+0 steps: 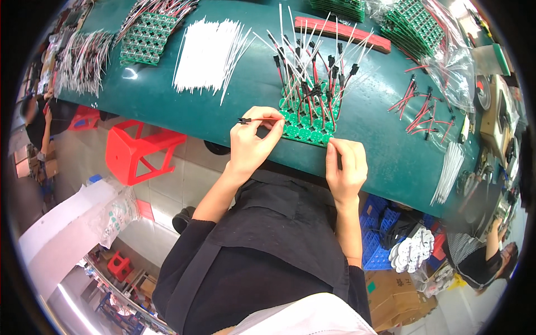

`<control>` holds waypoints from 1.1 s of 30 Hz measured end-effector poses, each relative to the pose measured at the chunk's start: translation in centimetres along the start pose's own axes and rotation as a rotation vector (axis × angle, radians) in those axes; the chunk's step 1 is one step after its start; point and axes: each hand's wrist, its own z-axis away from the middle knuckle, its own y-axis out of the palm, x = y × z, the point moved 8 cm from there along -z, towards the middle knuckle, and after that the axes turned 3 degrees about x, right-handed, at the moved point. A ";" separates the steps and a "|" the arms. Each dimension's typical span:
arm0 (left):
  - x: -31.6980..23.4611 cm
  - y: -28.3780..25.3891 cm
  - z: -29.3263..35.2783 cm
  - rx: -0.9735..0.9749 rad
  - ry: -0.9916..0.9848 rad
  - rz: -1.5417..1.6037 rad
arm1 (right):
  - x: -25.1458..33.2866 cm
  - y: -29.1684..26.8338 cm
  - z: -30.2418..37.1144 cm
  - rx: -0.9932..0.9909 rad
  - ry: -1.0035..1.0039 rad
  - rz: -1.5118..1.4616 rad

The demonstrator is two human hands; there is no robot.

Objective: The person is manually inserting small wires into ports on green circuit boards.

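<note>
A panel of round green circuit boards (pixel 304 134) lies near the table's front edge. Many short red-and-black wires with black connectors (pixel 306 88) stand up from its rear rows, with thin white strips among them. My left hand (pixel 251 142) pinches a red-and-black connector wire (pixel 263 119) at the panel's left side. This wire's black plug points left, and its other end meets my fingertips beside the boards. At the front right corner, my right hand (pixel 347 167) has its thumb and fingers closed on the panel's edge.
Behind the panel lies a red bar (pixel 343 34). White strips (pixel 209 56) are heaped left of it, beside a wired board stack (pixel 148 39). Loose connector wires (pixel 427 114) and a white strip bundle (pixel 448 173) lie right. A red stool (pixel 125 153) stands left, below the table.
</note>
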 end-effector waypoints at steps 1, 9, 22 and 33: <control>0.0 0.1 0.0 0.001 -0.001 0.000 | -0.2 -0.1 0.2 -0.002 0.024 -0.005; -0.1 0.0 0.0 -0.018 0.003 -0.023 | -0.5 0.3 0.3 0.014 0.055 -0.022; -1.2 0.4 -0.1 -0.050 0.108 -0.127 | -0.9 0.1 0.7 0.009 0.110 -0.062; -1.0 1.9 -0.8 0.055 -0.005 -0.208 | -2.8 -2.8 1.0 -0.080 0.204 -0.083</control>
